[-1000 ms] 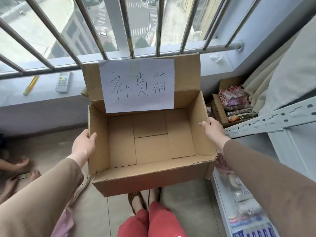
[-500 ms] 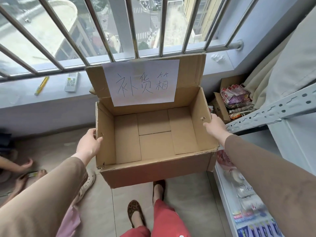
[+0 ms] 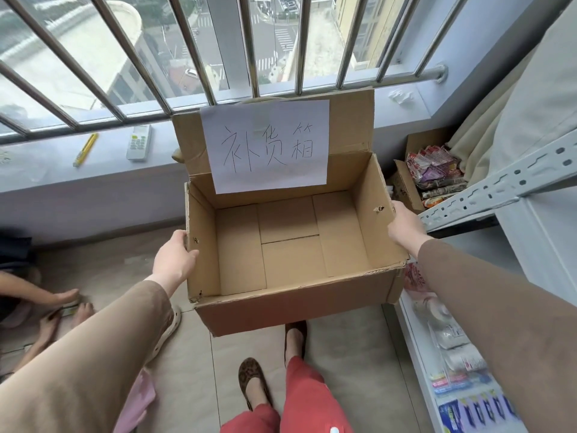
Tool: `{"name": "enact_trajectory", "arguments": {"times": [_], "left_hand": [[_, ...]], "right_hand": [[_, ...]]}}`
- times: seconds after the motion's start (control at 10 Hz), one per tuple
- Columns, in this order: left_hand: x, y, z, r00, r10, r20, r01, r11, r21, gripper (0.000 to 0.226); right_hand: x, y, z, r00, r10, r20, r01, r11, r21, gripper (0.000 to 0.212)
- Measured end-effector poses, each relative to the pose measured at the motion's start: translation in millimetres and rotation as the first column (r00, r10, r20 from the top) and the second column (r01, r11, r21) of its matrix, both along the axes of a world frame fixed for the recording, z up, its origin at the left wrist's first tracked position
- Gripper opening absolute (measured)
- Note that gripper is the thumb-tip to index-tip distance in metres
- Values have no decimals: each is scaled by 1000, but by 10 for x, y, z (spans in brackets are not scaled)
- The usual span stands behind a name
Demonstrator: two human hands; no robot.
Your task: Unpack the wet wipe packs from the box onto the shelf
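Note:
An open brown cardboard box (image 3: pixel 290 248) is held up in front of me, its inside empty. A white paper sheet with handwritten characters (image 3: pixel 268 145) is taped to its raised back flap. My left hand (image 3: pixel 175 260) grips the box's left wall. My right hand (image 3: pixel 406 226) grips its right wall. On the white shelf (image 3: pixel 415 345) at the lower right lie several packs (image 3: pixel 452 335), with blue packs (image 3: pixel 474 410) nearer me. My right arm hides part of the shelf.
A barred window and a sill with a remote control (image 3: pixel 139 142) and a yellow pen (image 3: pixel 86 150) lie ahead. A second box of snack packets (image 3: pixel 434 176) stands at the right beside a metal shelf rail (image 3: pixel 505 185). Another person's hands and feet (image 3: pixel 59 307) are at the left on the tiled floor.
The box has moved away from me and a little to the right, still held by both hands. My feet have shifted as I step.

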State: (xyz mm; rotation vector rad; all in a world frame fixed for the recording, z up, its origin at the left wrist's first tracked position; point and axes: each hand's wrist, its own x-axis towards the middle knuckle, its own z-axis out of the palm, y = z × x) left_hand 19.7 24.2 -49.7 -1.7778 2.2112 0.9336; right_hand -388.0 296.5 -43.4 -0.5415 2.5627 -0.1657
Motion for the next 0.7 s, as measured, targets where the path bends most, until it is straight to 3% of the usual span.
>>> {"name": "enact_trajectory", "arguments": {"times": [0.4, 0.7], "left_hand": [[-215, 59, 309, 999, -43, 29, 46, 993, -106, 62], [-377, 348, 957, 941, -317, -117, 301, 944, -136, 60]], "right_hand": [[215, -165, 269, 997, 56, -53, -57, 998, -14, 60], [876, -69, 866, 970, 223, -95, -234, 964, -129, 66]]}}
